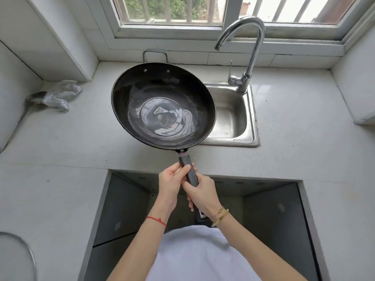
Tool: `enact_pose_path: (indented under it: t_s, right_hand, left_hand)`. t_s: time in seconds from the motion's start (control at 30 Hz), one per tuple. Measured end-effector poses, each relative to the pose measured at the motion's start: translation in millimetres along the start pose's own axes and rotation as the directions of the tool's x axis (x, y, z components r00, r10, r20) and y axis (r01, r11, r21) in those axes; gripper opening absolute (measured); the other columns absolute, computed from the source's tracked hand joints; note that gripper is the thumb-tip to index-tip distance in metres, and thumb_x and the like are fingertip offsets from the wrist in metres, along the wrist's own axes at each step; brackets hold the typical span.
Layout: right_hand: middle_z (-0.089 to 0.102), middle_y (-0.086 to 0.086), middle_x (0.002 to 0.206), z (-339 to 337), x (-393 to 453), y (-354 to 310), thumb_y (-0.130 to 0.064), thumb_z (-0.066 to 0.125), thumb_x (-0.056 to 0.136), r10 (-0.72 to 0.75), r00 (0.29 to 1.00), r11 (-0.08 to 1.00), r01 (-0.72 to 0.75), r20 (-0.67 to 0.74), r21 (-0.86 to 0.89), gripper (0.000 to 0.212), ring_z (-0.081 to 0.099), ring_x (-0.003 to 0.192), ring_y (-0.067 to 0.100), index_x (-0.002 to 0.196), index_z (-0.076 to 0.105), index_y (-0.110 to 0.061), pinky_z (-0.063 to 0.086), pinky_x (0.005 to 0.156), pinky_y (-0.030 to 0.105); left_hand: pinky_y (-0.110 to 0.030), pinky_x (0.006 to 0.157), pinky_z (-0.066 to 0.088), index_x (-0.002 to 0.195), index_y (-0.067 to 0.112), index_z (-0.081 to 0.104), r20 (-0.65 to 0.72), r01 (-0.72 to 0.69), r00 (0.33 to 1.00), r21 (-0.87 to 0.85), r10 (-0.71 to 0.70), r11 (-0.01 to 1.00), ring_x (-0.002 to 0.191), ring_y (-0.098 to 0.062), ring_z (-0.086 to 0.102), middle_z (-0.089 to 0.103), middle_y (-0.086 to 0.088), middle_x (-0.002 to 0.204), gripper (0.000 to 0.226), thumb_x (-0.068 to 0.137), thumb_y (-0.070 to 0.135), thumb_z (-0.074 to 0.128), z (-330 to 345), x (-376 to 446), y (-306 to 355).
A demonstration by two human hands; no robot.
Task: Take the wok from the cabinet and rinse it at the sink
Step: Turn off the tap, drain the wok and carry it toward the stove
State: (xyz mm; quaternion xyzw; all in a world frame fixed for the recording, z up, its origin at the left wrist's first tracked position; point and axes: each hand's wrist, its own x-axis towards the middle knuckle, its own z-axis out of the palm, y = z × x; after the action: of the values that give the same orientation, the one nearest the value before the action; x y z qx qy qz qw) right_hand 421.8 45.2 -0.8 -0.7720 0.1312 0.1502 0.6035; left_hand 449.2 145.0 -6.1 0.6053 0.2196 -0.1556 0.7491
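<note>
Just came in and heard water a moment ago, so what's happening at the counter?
A person holds a black wok by its long handle with both hands: the left hand nearer the pan, the right hand farther back. The wok hangs above the counter, partly over the left side of the steel sink, with some water pooled in its bottom. The faucet is not running. A crumpled cloth lies on the counter at the left.
</note>
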Motion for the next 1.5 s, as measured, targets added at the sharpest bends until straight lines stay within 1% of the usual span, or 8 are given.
enact_pose_path:
  t_s: [0.13, 0.27, 0.4, 0.7, 1.0, 1.2, 1.4, 1.5]
  right_hand:
    - [0.057, -0.003, 0.049, 32, -33, -3, -0.024, 0.062, 0.096, 0.009, 0.998, 1.000, -0.009, -0.063, 0.002, 0.027, 0.054, 0.033, 0.013, 0.069, 0.057, -0.018, 0.043, 0.034, 0.022]
    - [0.058, 0.000, 0.048, 63, -67, -3, -0.021, 0.061, 0.095, 0.012, 0.991, 1.000, -0.008, -0.132, 0.027, 0.028, 0.054, 0.033, 0.016, 0.067, 0.056, -0.017, 0.044, 0.034, 0.023]
    - [0.057, 0.000, 0.046, 89, -101, -2, -0.019, 0.061, 0.094, 0.013, 0.980, 0.998, -0.002, -0.199, 0.057, 0.031, 0.053, 0.031, 0.018, 0.064, 0.053, -0.016, 0.042, 0.034, 0.024]
    - [0.056, 0.002, 0.046, 99, -168, 6, -0.016, 0.061, 0.093, 0.008, 0.923, 0.995, 0.032, -0.385, 0.098, 0.032, 0.053, 0.030, 0.021, 0.062, 0.052, -0.021, 0.040, 0.034, 0.024]
    - [0.058, 0.016, 0.047, 42, -224, 23, -0.011, 0.061, 0.091, 0.055, 0.780, 0.988, 0.048, -0.623, 0.148, 0.028, 0.053, 0.031, 0.024, 0.065, 0.052, -0.006, 0.041, 0.035, 0.028]
    - [0.055, 0.005, 0.042, -18, -256, 44, -0.014, 0.061, 0.092, 0.124, 0.651, 0.981, 0.033, -0.749, 0.191, 0.026, 0.053, 0.031, 0.022, 0.066, 0.056, -0.007, 0.043, 0.035, 0.030]
    - [0.056, 0.002, 0.043, -83, -278, 75, -0.015, 0.062, 0.090, 0.224, 0.515, 0.965, 0.000, -0.828, 0.261, 0.021, 0.055, 0.031, 0.021, 0.071, 0.060, -0.008, 0.046, 0.035, 0.032]
    - [0.057, 0.002, 0.043, -111, -283, 90, -0.017, 0.062, 0.090, 0.263, 0.461, 0.955, 0.003, -0.848, 0.298, 0.019, 0.056, 0.032, 0.022, 0.074, 0.062, -0.009, 0.047, 0.035, 0.032]
  left_hand:
    - [-0.027, 0.076, 0.060, 0.117, 0.007, 0.069, 0.073, -0.013, 0.997, 0.025, 0.011, 1.000, 0.095, -0.019, 0.074, 0.077, -0.006, 0.098, 0.027, 0.091, 0.010, 0.065, -33, -24, 1]
    - [-0.031, 0.082, 0.059, 0.109, 0.018, 0.070, 0.144, -0.020, 0.990, 0.045, 0.013, 0.999, 0.097, -0.020, 0.074, 0.077, -0.005, 0.102, 0.028, 0.085, 0.006, 0.071, -64, -50, 3]
    - [-0.034, 0.087, 0.059, 0.115, 0.011, 0.070, 0.212, -0.028, 0.977, 0.066, 0.013, 0.997, 0.099, -0.022, 0.073, 0.077, -0.008, 0.102, 0.032, 0.083, 0.003, 0.072, -90, -78, 3]
    - [-0.035, 0.088, 0.058, 0.107, 0.014, 0.072, 0.396, -0.091, 0.918, 0.132, 0.032, 0.987, 0.098, -0.023, 0.073, 0.077, -0.008, 0.102, 0.024, 0.086, 0.004, 0.070, -94, -129, -5]
    - [-0.028, 0.081, 0.058, 0.114, 0.003, 0.069, 0.623, -0.126, 0.782, 0.174, -0.010, 0.977, 0.100, -0.024, 0.073, 0.076, -0.012, 0.106, 0.027, 0.087, 0.003, 0.069, -20, -168, -24]
    - [-0.034, 0.088, 0.058, 0.119, 0.005, 0.067, 0.731, -0.089, 0.676, 0.210, -0.096, 0.974, 0.102, -0.025, 0.072, 0.075, -0.011, 0.108, 0.030, 0.089, 0.004, 0.067, 58, -197, -50]
    - [-0.041, 0.095, 0.054, 0.109, 0.011, 0.074, 0.794, -0.079, 0.580, 0.277, -0.182, 0.957, 0.104, -0.029, 0.071, 0.075, -0.013, 0.105, 0.021, 0.090, 0.006, 0.066, 139, -219, -88]
    - [-0.035, 0.090, 0.054, 0.110, 0.008, 0.073, 0.816, -0.068, 0.532, 0.305, -0.224, 0.950, 0.102, -0.026, 0.072, 0.076, -0.013, 0.105, 0.022, 0.090, 0.005, 0.066, 176, -226, -105]
